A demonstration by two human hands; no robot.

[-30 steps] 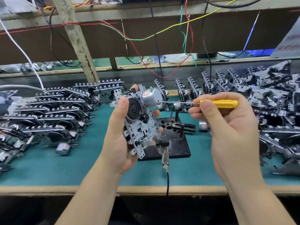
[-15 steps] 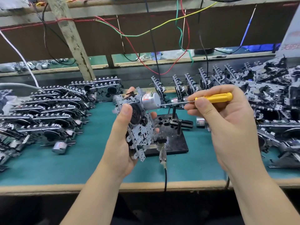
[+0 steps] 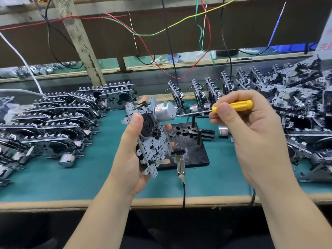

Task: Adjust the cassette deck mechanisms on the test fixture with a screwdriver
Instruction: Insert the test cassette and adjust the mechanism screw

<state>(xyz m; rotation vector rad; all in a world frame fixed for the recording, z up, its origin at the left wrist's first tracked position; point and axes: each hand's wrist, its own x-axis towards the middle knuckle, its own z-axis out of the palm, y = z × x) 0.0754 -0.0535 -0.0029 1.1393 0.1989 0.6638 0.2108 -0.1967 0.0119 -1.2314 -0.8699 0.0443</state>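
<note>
My left hand [image 3: 132,157] grips a grey cassette deck mechanism [image 3: 152,141] upright above the bench, thumb on its black flywheel. A silver motor [image 3: 164,111] sticks out at its top right. My right hand [image 3: 251,133] pinches a yellow-handled screwdriver [image 3: 233,106] held level, its thin shaft pointing left with the tip touching the motor's end face. The black test fixture [image 3: 190,150] with upright pins lies on the green mat just behind and below the mechanism, with nothing mounted on it.
Rows of stacked mechanisms [image 3: 53,119] fill the left of the green mat [image 3: 71,177]; a tangled heap of mechanisms [image 3: 296,114] covers the right. A metal clip on a black cable [image 3: 180,168] lies at the fixture's front edge. Loose wires [image 3: 179,24] hang overhead.
The screwdriver tip has closed in on the motor's end and now touches it. Both hands otherwise stay in about the same place.
</note>
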